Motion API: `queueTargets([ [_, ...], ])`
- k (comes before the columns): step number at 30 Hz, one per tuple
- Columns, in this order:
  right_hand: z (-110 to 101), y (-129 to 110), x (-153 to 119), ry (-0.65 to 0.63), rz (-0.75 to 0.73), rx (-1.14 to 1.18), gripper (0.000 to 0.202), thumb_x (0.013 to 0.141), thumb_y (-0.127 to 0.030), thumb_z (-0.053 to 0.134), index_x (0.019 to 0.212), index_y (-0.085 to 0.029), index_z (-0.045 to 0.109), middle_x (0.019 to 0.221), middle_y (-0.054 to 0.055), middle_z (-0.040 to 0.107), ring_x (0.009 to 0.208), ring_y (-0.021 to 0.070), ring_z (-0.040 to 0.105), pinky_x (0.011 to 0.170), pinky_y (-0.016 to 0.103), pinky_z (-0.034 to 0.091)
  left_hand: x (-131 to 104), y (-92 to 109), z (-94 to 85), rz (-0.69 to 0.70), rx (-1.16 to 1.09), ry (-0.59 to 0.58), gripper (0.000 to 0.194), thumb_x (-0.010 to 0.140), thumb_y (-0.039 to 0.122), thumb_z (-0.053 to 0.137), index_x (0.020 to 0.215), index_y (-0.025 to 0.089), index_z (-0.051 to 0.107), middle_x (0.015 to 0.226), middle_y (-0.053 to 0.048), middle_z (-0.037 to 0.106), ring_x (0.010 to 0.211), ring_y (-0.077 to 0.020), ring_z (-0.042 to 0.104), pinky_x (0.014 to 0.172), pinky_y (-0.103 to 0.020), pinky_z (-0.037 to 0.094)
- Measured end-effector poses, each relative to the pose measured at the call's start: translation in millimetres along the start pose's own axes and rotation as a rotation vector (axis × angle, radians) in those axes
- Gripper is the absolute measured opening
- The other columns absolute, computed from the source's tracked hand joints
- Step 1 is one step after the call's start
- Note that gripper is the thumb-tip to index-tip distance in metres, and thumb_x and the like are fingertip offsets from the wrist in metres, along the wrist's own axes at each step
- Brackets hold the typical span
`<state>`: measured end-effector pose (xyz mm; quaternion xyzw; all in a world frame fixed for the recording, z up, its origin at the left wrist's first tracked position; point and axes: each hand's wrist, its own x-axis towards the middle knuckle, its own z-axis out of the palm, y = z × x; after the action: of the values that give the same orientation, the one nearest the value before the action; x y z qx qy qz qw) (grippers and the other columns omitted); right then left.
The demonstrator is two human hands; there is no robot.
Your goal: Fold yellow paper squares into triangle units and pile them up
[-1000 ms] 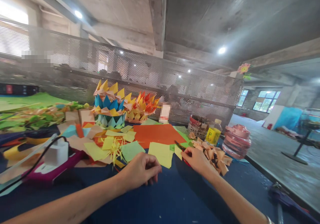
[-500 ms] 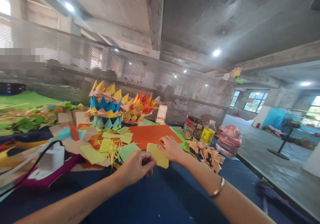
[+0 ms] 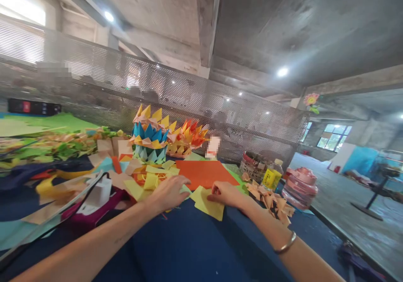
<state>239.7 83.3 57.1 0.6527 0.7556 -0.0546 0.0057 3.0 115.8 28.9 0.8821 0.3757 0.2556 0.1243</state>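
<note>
My right hand [image 3: 226, 193] has its thumb and fingertips closed on the upper edge of a yellow paper square [image 3: 208, 207]; a second sheet's edge shows beneath it. To the left, my left hand [image 3: 170, 193] reaches forward with thumb and fingers apart, over scattered yellow paper pieces [image 3: 134, 189]. I see nothing held in it. Just beyond both hands lies a large orange-red paper sheet [image 3: 204, 172]. Folded tan paper pieces [image 3: 267, 198] are heaped to the right of my right hand.
Spiky folded-paper pieces [image 3: 149, 137] in blue, yellow and orange stand behind the hands. On the right are a yellow-labelled bottle [image 3: 272, 176], a pink water jug [image 3: 300, 187] and a basket [image 3: 252, 166]. A purple power strip [image 3: 91, 217] with cables lies left. Perforated metal screen [image 3: 189, 101] behind.
My left hand has gone from curled fingers to spread ones and shifted forward and left. My right hand now pinches the yellow paper, which has turned slightly. The view has swung left.
</note>
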Motion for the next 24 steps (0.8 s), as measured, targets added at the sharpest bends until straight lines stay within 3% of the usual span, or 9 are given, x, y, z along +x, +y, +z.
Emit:
queueTargets([
  [6, 11.1, -7.0, -10.9, 0.067, 0.018, 0.051, 0.026, 0.094, -0.03, 0.057, 0.116, -0.016, 0.058, 0.115, 0.007, 0.061, 0.094, 0.0201, 0.063, 0.08, 0.04, 0.054, -6.2, 4.1, -0.3, 0.117, 0.067, -0.184, 0.029, 0.094, 0.029, 0.057, 0.12, 0.017, 0.056, 0.124, -0.01, 0.055, 0.107, -0.0248, 0.057, 0.091, -0.046, 0.048],
  [12, 19.0, -9.9, -25.1, 0.201, 0.02, 0.031, 0.025, 0.094, -0.03, 0.056, 0.114, -0.016, 0.058, 0.114, 0.007, 0.062, 0.094, 0.0202, 0.063, 0.081, 0.04, 0.053, -4.6, 4.4, -11.1, -0.039, 0.207, -0.269, 0.025, 0.094, 0.029, 0.057, 0.115, 0.016, 0.057, 0.115, -0.008, 0.059, 0.098, -0.022, 0.061, 0.083, -0.041, 0.052],
  [19, 23.6, -5.4, -40.3, 0.238, 0.067, -0.023, 0.023, 0.093, -0.033, 0.057, 0.107, -0.016, 0.061, 0.112, 0.007, 0.062, 0.099, 0.0216, 0.061, 0.086, 0.043, 0.05, -4.4, 11.5, -19.1, -0.223, 0.254, -0.17, 0.028, 0.094, 0.03, 0.057, 0.117, 0.016, 0.056, 0.117, -0.009, 0.058, 0.099, -0.0226, 0.061, 0.083, -0.042, 0.052],
  [24, 23.8, -1.7, -37.1, 0.195, 0.103, 0.042, 0.024, 0.093, -0.031, 0.057, 0.111, -0.015, 0.059, 0.111, 0.007, 0.062, 0.094, 0.0203, 0.063, 0.081, 0.04, 0.053, -4.2, 17.6, -16.2, -0.221, 0.166, -0.066, 0.026, 0.095, 0.031, 0.055, 0.115, 0.015, 0.057, 0.115, -0.009, 0.059, 0.098, -0.022, 0.061, 0.084, -0.042, 0.052],
])
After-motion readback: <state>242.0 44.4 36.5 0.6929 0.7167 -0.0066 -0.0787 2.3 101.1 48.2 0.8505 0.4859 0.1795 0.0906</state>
